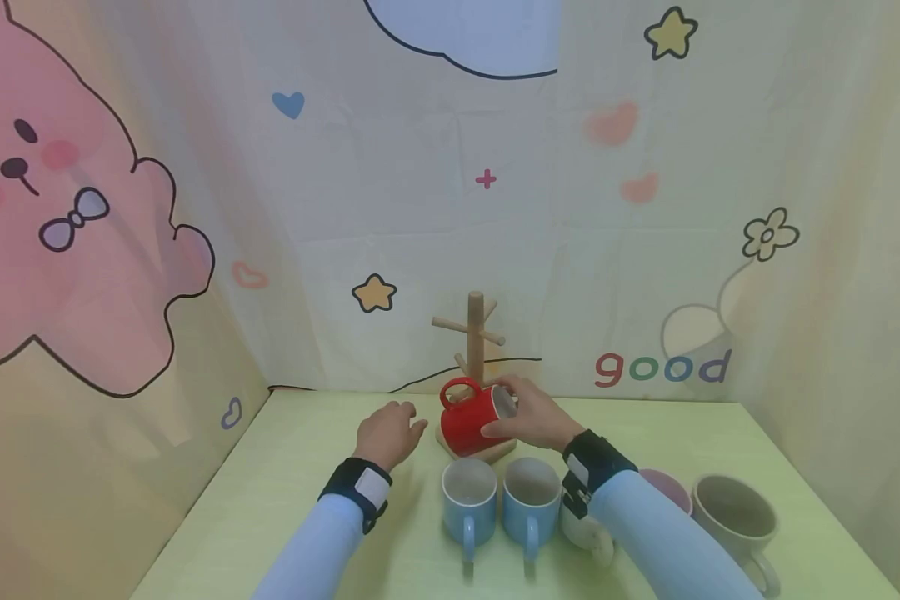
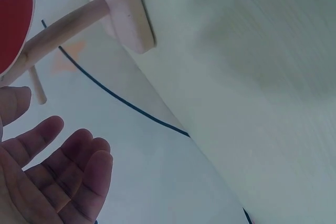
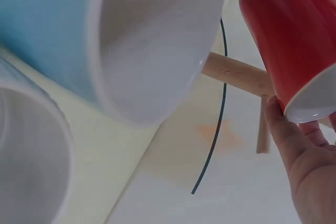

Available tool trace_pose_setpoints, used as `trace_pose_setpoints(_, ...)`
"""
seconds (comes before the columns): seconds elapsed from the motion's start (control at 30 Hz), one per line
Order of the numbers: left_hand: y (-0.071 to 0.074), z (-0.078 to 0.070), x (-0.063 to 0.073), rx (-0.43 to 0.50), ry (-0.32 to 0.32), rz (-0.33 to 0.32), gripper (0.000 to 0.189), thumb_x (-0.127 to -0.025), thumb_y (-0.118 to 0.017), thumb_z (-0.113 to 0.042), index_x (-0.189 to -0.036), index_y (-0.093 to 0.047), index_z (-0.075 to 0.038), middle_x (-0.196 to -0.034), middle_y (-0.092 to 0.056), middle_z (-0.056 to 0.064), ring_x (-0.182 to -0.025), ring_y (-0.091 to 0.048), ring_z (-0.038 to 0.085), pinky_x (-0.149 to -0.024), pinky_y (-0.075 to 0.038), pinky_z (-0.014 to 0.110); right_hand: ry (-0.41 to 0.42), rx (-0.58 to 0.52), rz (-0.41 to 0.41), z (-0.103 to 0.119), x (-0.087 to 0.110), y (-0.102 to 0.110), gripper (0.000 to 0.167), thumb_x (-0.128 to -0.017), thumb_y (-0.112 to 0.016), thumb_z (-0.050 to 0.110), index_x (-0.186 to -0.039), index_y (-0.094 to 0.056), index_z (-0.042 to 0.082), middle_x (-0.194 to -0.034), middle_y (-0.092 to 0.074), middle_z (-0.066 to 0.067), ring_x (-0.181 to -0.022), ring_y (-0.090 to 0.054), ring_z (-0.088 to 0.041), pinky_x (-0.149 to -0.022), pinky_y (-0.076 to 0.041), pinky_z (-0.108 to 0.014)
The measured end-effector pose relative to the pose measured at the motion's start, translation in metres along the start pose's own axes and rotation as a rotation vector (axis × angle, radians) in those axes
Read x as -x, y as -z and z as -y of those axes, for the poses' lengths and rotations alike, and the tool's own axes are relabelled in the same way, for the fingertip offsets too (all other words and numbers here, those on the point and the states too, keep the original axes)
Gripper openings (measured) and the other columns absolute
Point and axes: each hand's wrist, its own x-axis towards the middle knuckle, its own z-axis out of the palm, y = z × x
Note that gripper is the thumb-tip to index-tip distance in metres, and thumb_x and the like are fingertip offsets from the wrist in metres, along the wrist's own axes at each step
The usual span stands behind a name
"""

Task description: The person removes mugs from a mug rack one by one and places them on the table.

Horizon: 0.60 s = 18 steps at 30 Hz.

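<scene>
A red mug [image 1: 465, 423] with a white inside hangs tilted on its side, its handle upward and its mouth to the right. My right hand [image 1: 538, 414] grips it at the rim end, thumb on the near side and fingers behind. Right behind the mug rises a wooden mug tree [image 1: 476, 329] with several pegs; part of its base is hidden. To the left of the mug, my left hand [image 1: 387, 435] holds nothing, its fingers loosely bent. In the right wrist view the red mug [image 3: 289, 30] overlaps the wooden post [image 3: 236, 72].
Two light blue mugs [image 1: 469, 500] stand in front of the tree, handles toward me. A white mug [image 1: 581, 529], a pink mug [image 1: 663, 490] and a grey mug [image 1: 735, 517] stand to the right, the first two partly behind my right arm. A printed curtain [image 1: 420, 167] closes the back.
</scene>
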Motion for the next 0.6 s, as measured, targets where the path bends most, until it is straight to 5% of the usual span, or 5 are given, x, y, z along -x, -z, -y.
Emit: trace_pose_setpoints(0.6,0.056,-0.013,0.01,0.173,-0.038,-0.124,0.05,-0.1,-0.055,-0.045,-0.13,-0.062,-0.005,-0.121,-0.064,0.016,-0.103,-0.064,0.032,-0.084,-0.056,0.048,0.135,0.002,0.064,0.032,0.01,0.014,0.071,-0.073,-0.088,0.021,-0.134,-0.051,0.017,-0.123,-0.058,0.001,-0.111,-0.053,-0.025,-0.092,-0.05,-0.048)
